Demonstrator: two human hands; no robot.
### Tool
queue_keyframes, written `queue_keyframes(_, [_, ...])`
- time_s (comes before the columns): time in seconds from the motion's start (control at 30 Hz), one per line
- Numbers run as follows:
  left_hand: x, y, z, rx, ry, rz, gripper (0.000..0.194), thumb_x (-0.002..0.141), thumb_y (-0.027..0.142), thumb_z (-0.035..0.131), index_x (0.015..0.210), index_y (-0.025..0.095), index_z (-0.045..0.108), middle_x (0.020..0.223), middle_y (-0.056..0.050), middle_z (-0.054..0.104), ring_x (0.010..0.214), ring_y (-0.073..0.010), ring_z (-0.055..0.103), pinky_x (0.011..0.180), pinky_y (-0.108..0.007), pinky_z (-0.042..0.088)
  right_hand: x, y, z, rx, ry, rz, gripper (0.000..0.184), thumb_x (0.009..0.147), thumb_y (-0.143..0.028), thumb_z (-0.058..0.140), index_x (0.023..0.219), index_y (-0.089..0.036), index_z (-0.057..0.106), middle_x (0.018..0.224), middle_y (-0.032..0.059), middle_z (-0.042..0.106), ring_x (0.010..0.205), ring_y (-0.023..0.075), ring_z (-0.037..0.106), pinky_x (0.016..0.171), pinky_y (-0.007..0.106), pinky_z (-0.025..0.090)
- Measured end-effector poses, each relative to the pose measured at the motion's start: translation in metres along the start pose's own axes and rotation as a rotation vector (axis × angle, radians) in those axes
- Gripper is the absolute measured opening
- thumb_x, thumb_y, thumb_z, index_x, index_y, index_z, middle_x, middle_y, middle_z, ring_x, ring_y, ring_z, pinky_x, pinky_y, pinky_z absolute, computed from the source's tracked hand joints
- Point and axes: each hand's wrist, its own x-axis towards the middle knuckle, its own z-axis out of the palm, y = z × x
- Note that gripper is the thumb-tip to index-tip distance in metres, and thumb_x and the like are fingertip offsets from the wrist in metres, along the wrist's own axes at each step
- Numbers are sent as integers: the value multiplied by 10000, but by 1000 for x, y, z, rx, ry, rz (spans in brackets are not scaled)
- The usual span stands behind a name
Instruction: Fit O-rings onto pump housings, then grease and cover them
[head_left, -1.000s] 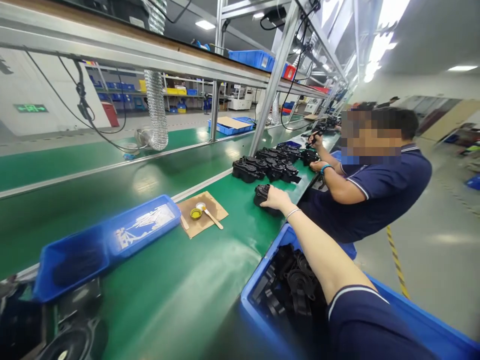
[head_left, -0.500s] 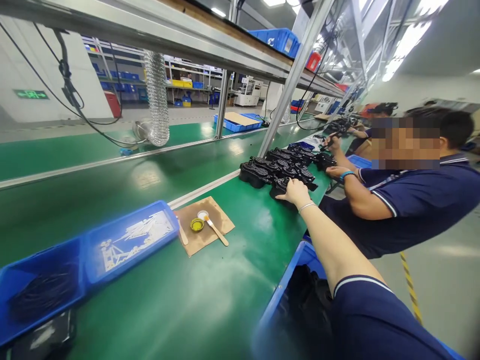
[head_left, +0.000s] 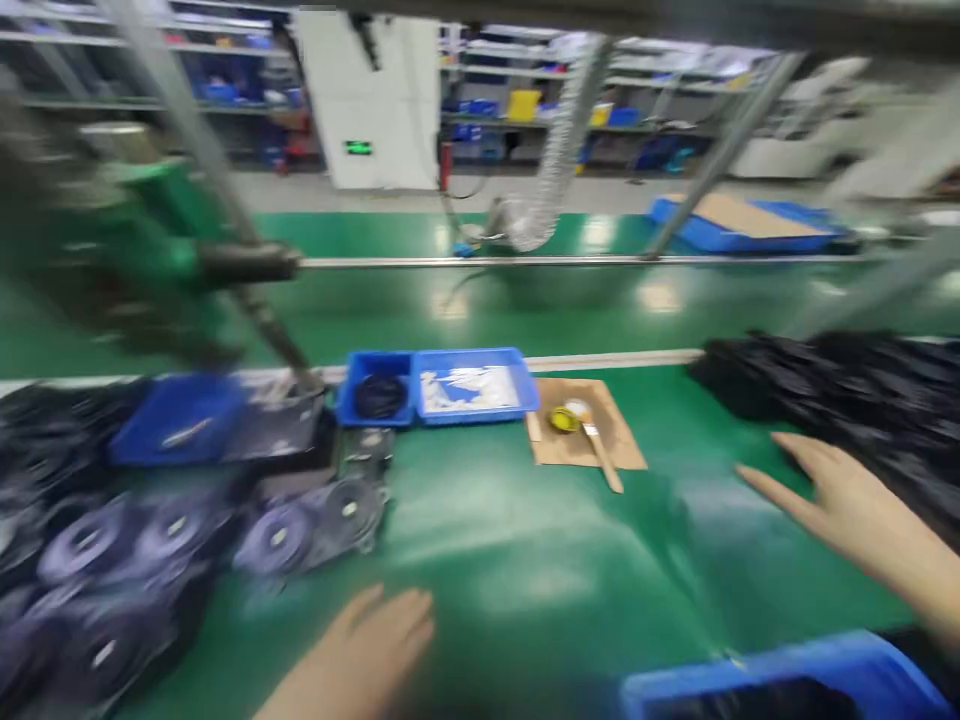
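Note:
The whole picture is smeared by motion. My right hand (head_left: pixel 840 500) hovers over the green bench (head_left: pixel 555 560) with fingers stretched out and empty, just in front of a heap of black plastic parts (head_left: pixel 832 390) at the right. My left hand (head_left: pixel 367 640) comes in at the bottom middle, fingers loosely out, holding nothing. It is nearest a black part with round grey discs (head_left: pixel 322 515) lying to its upper left.
A blue divided tray (head_left: pixel 439 385) holds a black coil and white bits. Beside it lies a brown card (head_left: pixel 585 435) with a small yellow cup and a brush. More black disc parts (head_left: pixel 90 560) crowd the left. A blue bin (head_left: pixel 780 680) stands at the bottom right.
The view has swung left, away from the co-worker. My right hand has let go of the black part and drawn back, open. My left hand has come into view.

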Motion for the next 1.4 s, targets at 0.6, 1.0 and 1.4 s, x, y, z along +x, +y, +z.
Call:
queue_keyframes(0.6, [-54, -47, -23, 40, 660, -502, 857, 825, 331, 665, 1490, 144, 158, 1493, -240, 336, 1456, -388, 206, 1136, -636, 246, 1, -422, 35, 597, -209, -1015, 962, 681, -385, 894, 1420, -64, 370, 1360, 227, 459, 1282, 371, 392, 1104, 533, 315])
queue_keyframes(1.0, [-54, -62, -16, -256, 487, -374, 821, 808, 378, 661, 1472, 178, 221, 1375, -190, 483, 1281, -341, 492, 1044, -534, 458, -59, -364, -1, 595, -301, -773, 859, 821, -548, 763, 1449, -120, 363, 1299, 170, 516, 1221, 302, 454, 1072, 422, 375])
queue_keyframes(1.4, [-36, -50, 10, -458, 551, -431, 932, 713, 434, 746, 1461, 213, 236, 1446, -179, 415, 1352, -364, 394, 1091, -588, 381, -3, -145, 54, 24, -32, -318, 264, 957, -78, 413, 1123, -145, 607, 1101, 168, 580, 862, 250, 615, 711, 341, 526])
